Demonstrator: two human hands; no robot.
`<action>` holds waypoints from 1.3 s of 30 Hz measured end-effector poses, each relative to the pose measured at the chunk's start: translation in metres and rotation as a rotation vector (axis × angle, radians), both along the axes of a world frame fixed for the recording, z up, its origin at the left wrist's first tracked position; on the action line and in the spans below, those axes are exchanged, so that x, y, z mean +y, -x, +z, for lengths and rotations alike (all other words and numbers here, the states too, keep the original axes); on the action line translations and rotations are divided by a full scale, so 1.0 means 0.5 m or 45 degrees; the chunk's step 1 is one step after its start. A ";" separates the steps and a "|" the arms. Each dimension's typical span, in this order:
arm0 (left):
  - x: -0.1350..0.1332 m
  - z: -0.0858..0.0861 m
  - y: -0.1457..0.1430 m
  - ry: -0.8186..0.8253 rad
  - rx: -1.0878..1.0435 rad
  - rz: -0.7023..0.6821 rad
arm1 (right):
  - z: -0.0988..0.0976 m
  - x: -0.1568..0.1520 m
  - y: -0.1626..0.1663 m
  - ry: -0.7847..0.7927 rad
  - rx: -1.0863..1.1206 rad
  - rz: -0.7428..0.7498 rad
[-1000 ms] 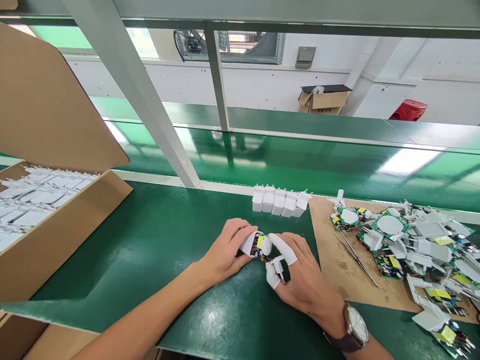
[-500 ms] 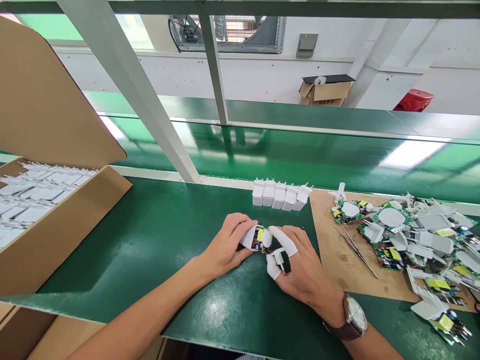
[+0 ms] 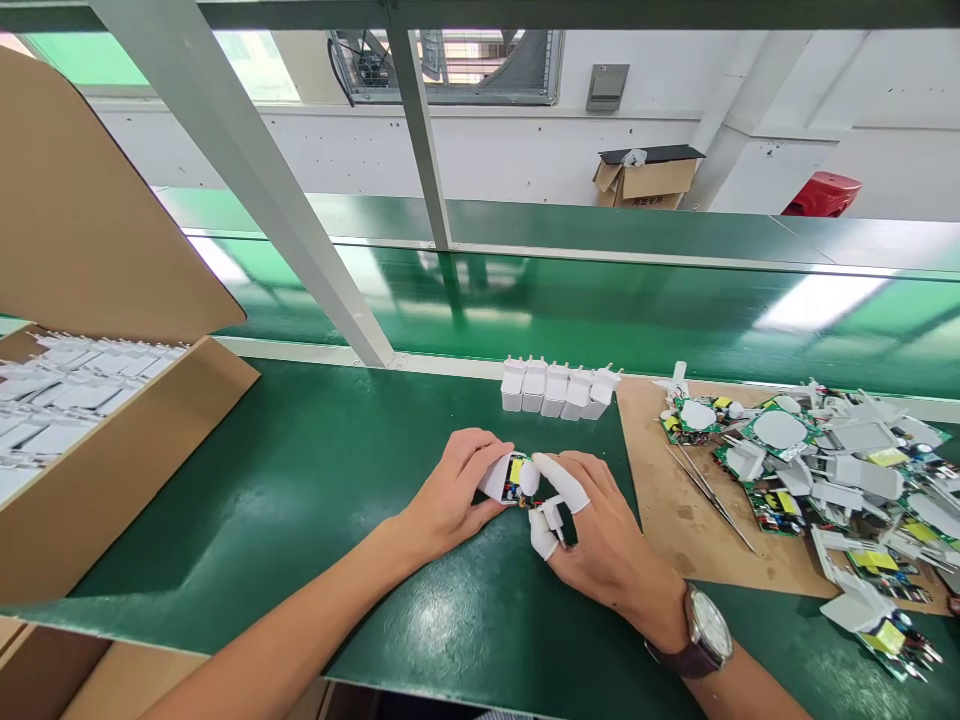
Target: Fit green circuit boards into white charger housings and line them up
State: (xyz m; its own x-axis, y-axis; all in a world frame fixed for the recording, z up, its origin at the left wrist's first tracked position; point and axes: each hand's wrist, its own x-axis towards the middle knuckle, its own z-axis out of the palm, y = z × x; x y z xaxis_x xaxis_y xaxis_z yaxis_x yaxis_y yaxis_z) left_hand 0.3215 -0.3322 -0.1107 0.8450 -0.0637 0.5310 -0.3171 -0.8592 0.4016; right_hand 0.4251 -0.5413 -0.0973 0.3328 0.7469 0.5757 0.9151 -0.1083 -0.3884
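My left hand [image 3: 454, 495] is closed around a white charger housing [image 3: 496, 478] on the green bench. A small circuit board [image 3: 516, 476] with a yellow part sticks out of the housing's open end. My right hand [image 3: 600, 540], with white finger cots on thumb and two fingers, pinches that board and the white plug cap [image 3: 553, 512] fixed to it. A watch sits on my right wrist. Just beyond the hands stands a row of several finished white chargers [image 3: 556, 389].
A brown cardboard sheet [image 3: 675, 520] at the right carries tweezers [image 3: 709, 485] and a heap of circuit boards and white caps [image 3: 825, 475]. An open carton [image 3: 120, 460] of white housings sits at the left. A slanted metal post [image 3: 300, 240] rises behind, before a conveyor belt.
The hands stay together on the same part with hardly any motion. The view has shifted slightly, so everything sits a little higher and further left in frame.
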 end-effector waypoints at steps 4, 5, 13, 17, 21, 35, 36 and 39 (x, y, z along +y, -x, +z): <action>-0.008 -0.002 -0.001 0.018 -0.005 -0.013 | 0.004 0.004 0.003 0.016 0.030 0.011; -0.011 -0.002 -0.002 0.033 0.004 -0.024 | 0.006 0.004 0.003 0.019 0.052 0.029; -0.014 0.011 0.001 0.653 0.410 -0.167 | -0.010 -0.004 -0.018 -0.168 0.457 0.075; -0.010 0.008 0.004 0.939 0.408 -0.200 | -0.038 0.011 -0.021 -0.074 0.306 0.173; -0.009 -0.006 0.010 1.086 0.423 -0.177 | -0.054 0.023 -0.017 0.009 0.161 0.206; -0.007 -0.013 0.019 0.807 0.312 -0.091 | -0.043 0.041 -0.006 -0.175 0.174 0.118; -0.007 -0.012 0.019 0.799 0.294 -0.105 | -0.041 0.039 -0.007 -0.163 0.175 0.108; -0.013 -0.010 0.018 0.772 0.230 -0.081 | -0.043 0.034 -0.011 -0.056 0.121 0.140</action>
State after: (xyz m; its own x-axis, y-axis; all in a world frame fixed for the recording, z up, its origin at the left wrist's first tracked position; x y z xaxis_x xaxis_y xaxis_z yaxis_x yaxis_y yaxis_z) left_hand 0.3125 -0.3389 -0.1157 0.9291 0.1504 0.3379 -0.2419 -0.4440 0.8627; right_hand 0.4307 -0.5242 -0.1187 0.3048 0.7567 0.5784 0.8794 0.0096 -0.4760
